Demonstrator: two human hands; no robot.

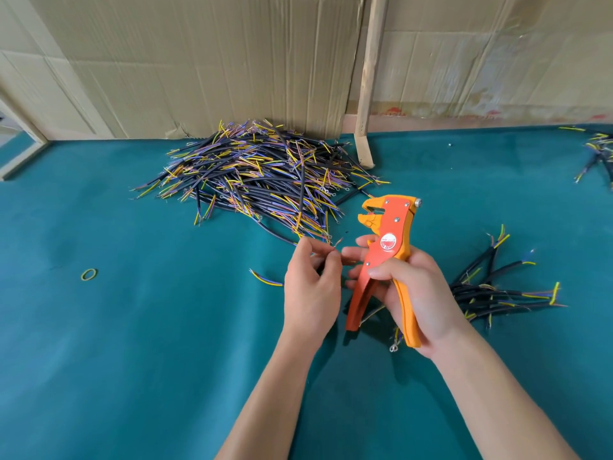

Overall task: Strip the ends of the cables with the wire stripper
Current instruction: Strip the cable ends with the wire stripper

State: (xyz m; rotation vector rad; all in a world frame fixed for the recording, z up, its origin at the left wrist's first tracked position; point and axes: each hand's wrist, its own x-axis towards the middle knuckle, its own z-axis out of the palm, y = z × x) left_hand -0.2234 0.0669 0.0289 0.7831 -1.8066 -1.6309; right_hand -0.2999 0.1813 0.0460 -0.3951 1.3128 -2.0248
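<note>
The right hand [411, 290] grips the wire stripper [384, 260] upright. The left hand [311, 283] pinches a thin wire end [336, 244] just left of it.

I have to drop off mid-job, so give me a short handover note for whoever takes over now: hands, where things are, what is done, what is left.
Right hand grips the orange wire stripper by its handles, head up, nothing between its jaws.
Left hand pinches a thin wire end of one cable, just left of the stripper.
Big cable pile lies at the back against the cardboard; a smaller cable bundle lies right of the hands; one loose cable lies left of the hands. Which pile is finished cannot be told.
Left: feed the held end into the stripper, squeeze, repeat.
</note>
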